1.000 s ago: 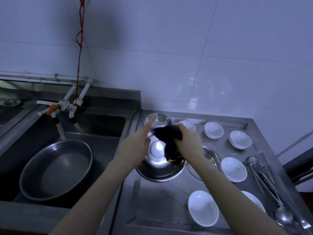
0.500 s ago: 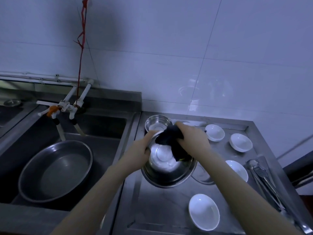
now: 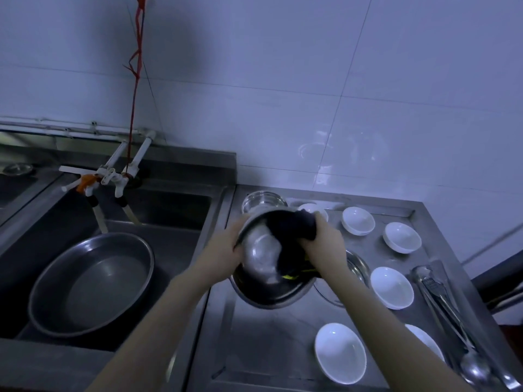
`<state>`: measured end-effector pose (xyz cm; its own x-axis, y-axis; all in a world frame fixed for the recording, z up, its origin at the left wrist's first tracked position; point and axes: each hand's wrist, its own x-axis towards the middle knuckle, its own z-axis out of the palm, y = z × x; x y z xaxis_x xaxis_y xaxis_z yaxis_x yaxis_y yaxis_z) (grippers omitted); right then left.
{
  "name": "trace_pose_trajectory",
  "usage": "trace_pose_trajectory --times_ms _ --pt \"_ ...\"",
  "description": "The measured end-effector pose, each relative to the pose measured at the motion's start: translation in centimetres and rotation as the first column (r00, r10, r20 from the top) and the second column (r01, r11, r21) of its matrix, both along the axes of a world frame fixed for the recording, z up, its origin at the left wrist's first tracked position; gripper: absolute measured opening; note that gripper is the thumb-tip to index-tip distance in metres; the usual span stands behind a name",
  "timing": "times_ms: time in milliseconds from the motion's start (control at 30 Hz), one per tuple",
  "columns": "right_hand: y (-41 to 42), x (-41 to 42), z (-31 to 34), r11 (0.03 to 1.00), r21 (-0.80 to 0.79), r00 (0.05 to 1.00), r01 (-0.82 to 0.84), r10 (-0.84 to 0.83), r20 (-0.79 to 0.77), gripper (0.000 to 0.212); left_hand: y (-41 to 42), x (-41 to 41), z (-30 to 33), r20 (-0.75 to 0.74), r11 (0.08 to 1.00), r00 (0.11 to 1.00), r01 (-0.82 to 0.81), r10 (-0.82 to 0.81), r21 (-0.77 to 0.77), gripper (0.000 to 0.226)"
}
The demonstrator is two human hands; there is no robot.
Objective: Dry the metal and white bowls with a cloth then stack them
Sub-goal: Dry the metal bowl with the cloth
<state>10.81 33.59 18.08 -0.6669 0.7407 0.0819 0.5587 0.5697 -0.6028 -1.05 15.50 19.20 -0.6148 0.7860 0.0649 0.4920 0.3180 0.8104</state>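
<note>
**Metal bowl tilted between two hands, dark cloth pressed inside**

No brand, label or writing can be read anywhere in the frame; the only marking is a small yellow patch on the dark cloth [image 3: 294, 233], too blurred to make out.

Several things are partly hidden. The right forearm covers much of a second metal bowl [image 3: 357, 267] just right of centre and part of a white bowl [image 3: 424, 341] at the lower right. Another white bowl [image 3: 311, 208] peeks out behind the cloth, and a small metal bowl [image 3: 263, 200] sits behind the held one, its front rim covered. The tongs and ladle [image 3: 450, 312] at the right edge run out of the frame at the bottom corner. The light is dim and bluish, so surface detail is poor.

The large metal bowl [image 3: 266, 267] is at the centre of the frame, lifted above the steel counter [image 3: 271, 340] and tipped so its inside faces the camera. The left hand [image 3: 233, 247] grips its left rim, thumb curled over the edge. The right hand [image 3: 325, 241] is closed around the bunched cloth, pressing it into the bowl's upper right inside wall. Both forearms reach in from the bottom of the frame.

Four more white bowls [image 3: 358, 220] [image 3: 402, 237] [image 3: 392, 287] [image 3: 341, 352] sit apart on the counter's right half. In the sink [image 3: 169, 205] at the left lies a wide metal basin [image 3: 90, 281].
</note>
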Motion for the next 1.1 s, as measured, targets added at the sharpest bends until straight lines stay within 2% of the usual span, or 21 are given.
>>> trace_pose_trajectory --times_ms 100,133,200,233,267,333,367,400,467,533,633,700,733,767,800,833,900,967,1000,1033,1100 --pt "-0.5 -1.1 1.6 0.908 0.27 0.941 -0.321 0.272 0.203 0.021 1.7 -0.5 1.7 -0.105 0.946 0.977 0.151 -0.188 -0.287 0.07" --pt "-0.7 -1.4 1.8 0.894 0.293 0.933 -0.34 0.283 0.221 0.021 2.1 -0.8 2.2 -0.134 0.935 0.973 0.134 -0.186 -0.329 0.071" --pt "-0.5 -1.6 1.9 0.957 0.224 0.981 -0.184 0.167 0.095 0.023 2.3 -1.6 2.5 -0.25 0.969 0.967 -0.011 -0.054 -0.248 0.068" --pt "-0.4 -1.4 1.5 0.993 0.108 0.999 -0.046 0.047 -0.012 0.024 1.9 -1.9 2.3 -0.295 0.985 0.954 -0.101 0.056 -0.14 0.067" --pt "-0.4 -1.1 1.0 0.992 -0.088 0.988 0.094 -0.103 -0.112 0.023 1.4 -1.8 1.9 -0.285 0.986 0.946 -0.166 0.153 -0.024 0.068" --pt "-0.7 -0.6 -0.3 0.822 -0.531 0.905 0.207 -0.368 -0.216 0.02 0.8 -0.1 0.8 -0.106 0.955 0.956 -0.254 0.272 0.155 0.076" --pt "-1.2 -0.5 -1.0 0.725 -0.655 0.875 0.211 -0.439 -0.204 0.018 0.8 1.4 0.5 0.004 0.938 0.957 -0.284 0.289 0.201 0.079" --pt "-1.6 -0.4 -1.6 0.687 -0.693 0.874 0.217 -0.453 -0.176 0.018 0.9 2.9 0.2 0.075 0.927 0.956 -0.295 0.285 0.233 0.081" --pt "-1.5 -0.2 -1.8 0.765 -0.597 0.912 0.241 -0.388 -0.129 0.024 1.1 4.4 -0.8 0.129 0.913 0.958 -0.282 0.254 0.294 0.079" --pt "-0.5 -0.1 -1.1 0.889 -0.396 0.952 0.229 -0.289 -0.098 0.031 0.5 3.6 -1.0 0.105 0.925 0.969 -0.244 0.223 0.29 0.075" --pt "0.6 0.0 1.4 0.998 -0.058 0.998 0.022 -0.025 -0.057 0.032 -0.2 0.4 0.4 -0.029 0.999 0.999 -0.017 0.018 0.037 0.069" --pt "-0.1 -0.7 2.7 0.946 0.222 0.967 -0.237 0.208 0.148 0.03 0.4 -0.7 1.6 -0.105 0.965 0.979 0.146 -0.172 -0.217 0.069" --pt "-0.6 -1.1 3.1 0.891 0.313 0.936 -0.33 0.266 0.23 0.028 0.7 -0.9 1.9 -0.129 0.947 0.97 0.164 -0.206 -0.276 0.071" --pt "-1.0 -1.4 3.4 0.864 0.362 0.93 -0.35 0.274 0.245 0.025 0.9 -1.1 2.0 -0.146 0.954 0.972 0.14 -0.184 -0.266 0.073" --pt "-1.3 -1.6 3.6 0.875 0.378 0.95 -0.304 0.249 0.188 0.021 0.9 -1.3 2.1 -0.147 0.984 0.985 0.071 -0.096 -0.163 0.071" --pt "-1.3 -1.6 3.5 0.921 0.33 0.978 -0.207 0.192 0.078 0.019 0.7 -1.4 1.9 -0.126 0.999 0.991 -0.037 0.036 -0.01 0.069" --pt "-1.4 -1.5 2.5 1.0 -0.009 0.987 0.027 -0.028 -0.161 0.018 0.2 -0.7 0.9 -0.03 0.94 0.964 -0.25 0.264 0.233 0.069" --pt "-1.7 -1.1 1.2 0.901 -0.412 0.932 0.133 -0.255 -0.256 0.022 0.1 0.9 -0.2 0.001 0.889 0.934 -0.34 0.357 0.306 0.075" --pt "-1.8 -0.9 0.6 0.852 -0.503 0.921 0.144 -0.301 -0.246 0.025 0.1 1.7 -0.6 0.008 0.89 0.932 -0.347 0.361 0.297 0.077" --pt "-1.9 -0.7 0.2 0.846 -0.512 0.929 0.15 -0.298 -0.22 0.027 0.1 2.2 -0.8 0.013 0.904 0.94 -0.333 0.342 0.269 0.076" --pt "-1.5 -0.3 0.1 0.936 -0.326 0.97 0.13 -0.188 -0.154 0.028 -0.4 1.4 -0.9 -0.035 0.96 0.973 -0.218 0.227 0.177 0.069"
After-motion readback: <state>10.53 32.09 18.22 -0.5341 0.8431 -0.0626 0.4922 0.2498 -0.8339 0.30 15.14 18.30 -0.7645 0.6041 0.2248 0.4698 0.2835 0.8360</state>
